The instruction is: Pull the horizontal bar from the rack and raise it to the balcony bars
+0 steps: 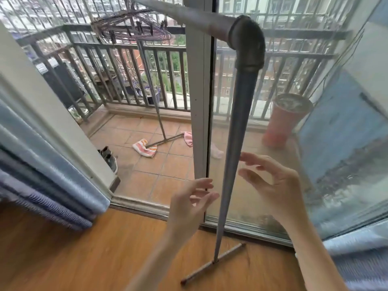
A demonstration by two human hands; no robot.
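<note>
- No brand, label or readable writing shows on anything here; the pole (239, 131) is plain grey metal with a dark elbow joint (248, 42) at its top.
- The floor inside is warm brown wood (63, 248); beyond the sliding door frame (198, 101) the balcony floor is orange tile (147, 171), fenced by a grey barred railing (126, 66), with buildings and trees beyond.
- Blue striped curtains (42, 181) hang at the left, and more blue fabric shows at the right edge.
- The pole stands just inside the glass pane (273, 122), close to upright, its long axis running floor to head height, leaning slightly so the top sits further right than the bottom.
- Its lower end meets a short foot bar (213, 263) lying flat on the wood, angled from lower left to upper right.
- From the elbow joint a second bar (178, 12) runs away up and to the left.
- The left hand (189, 204) is open, fingers spread and relaxed, just left of the pole and not touching it.
- The right hand (273, 183) is open too, fingers loosely curved toward the pole from the right, holding nothing.
- Out on the tiles lie a striped cloth (146, 148), a pink cloth (188, 137), a pair of dark shoes (108, 157) and another stand's foot; a pink bucket (287, 118) shows through the glass.
</note>
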